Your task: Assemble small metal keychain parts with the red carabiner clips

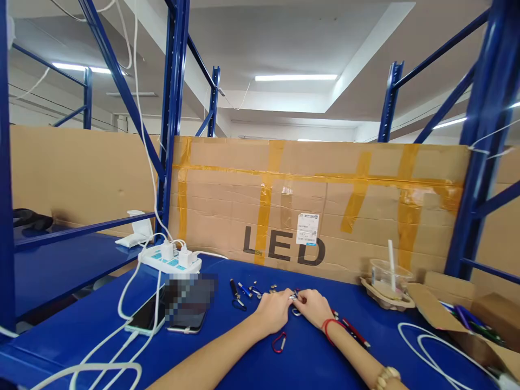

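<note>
My left hand (275, 312) and my right hand (314, 309) meet over the blue tabletop (244, 363), fingers closed in a pinch. Between their fingertips is a small silver metal piece (293, 297), partly hidden, so its exact kind does not show. A metal ring (296, 312) shows just below the fingers. Nearer to me lies a red carabiner (279, 342). Left of my left hand are a short black cylinder with a loop (234, 288), a blue cylinder (245, 291) and several small metal bits (273, 287). Red and black pen-like sticks (356, 332) lie beside my right wrist.
At left are a phone (144, 314), another dark-screened device (195, 311), and a white power strip (170, 261) with trailing cables. At right stand a plastic cup (390, 276) in a carton tray and an open box (467, 330) of pens. Cardboard (227, 216) walls the back.
</note>
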`<state>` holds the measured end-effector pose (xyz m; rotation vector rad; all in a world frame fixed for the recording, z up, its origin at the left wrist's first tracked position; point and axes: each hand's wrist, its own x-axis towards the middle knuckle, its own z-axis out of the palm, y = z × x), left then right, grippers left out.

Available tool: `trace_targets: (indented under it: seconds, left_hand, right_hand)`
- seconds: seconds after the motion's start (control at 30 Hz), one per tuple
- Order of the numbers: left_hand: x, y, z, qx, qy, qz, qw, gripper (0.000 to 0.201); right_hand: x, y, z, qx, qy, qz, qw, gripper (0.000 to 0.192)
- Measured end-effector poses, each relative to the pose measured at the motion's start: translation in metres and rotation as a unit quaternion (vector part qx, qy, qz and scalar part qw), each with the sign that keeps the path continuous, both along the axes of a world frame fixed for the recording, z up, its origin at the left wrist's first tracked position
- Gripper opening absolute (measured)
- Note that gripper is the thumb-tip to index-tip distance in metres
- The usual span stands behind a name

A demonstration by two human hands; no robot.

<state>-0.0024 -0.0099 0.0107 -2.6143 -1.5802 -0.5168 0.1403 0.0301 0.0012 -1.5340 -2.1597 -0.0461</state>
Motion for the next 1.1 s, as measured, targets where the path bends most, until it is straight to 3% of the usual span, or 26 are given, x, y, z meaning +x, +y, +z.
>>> trace_targets:
  seconds: [0.37, 0.83, 1.1]
  left_hand:
    - [-0.006, 0.001, 0.003, -0.006, -0.014, -0.016, 1.0, 0.023]
    - [-0.005, 0.003, 0.001, -0.008, 0.014, -0.01, 1.0, 0.024]
    - [-0.01, 0.008, -0.003, -0.007, -0.027, -0.011, 1.0, 0.024]
  right_hand:
    - [0.002, 0.009, -0.003, -0.006, 0.077, 0.058, 0.995, 0.03]
    - [-0.001, 0.001, 0.001, 0.027, 0.071, -0.033, 0.997, 0.033]
    - [0.021, 0.005, -0.004, 0.051, 0.164, -0.027, 0.985, 0.035]
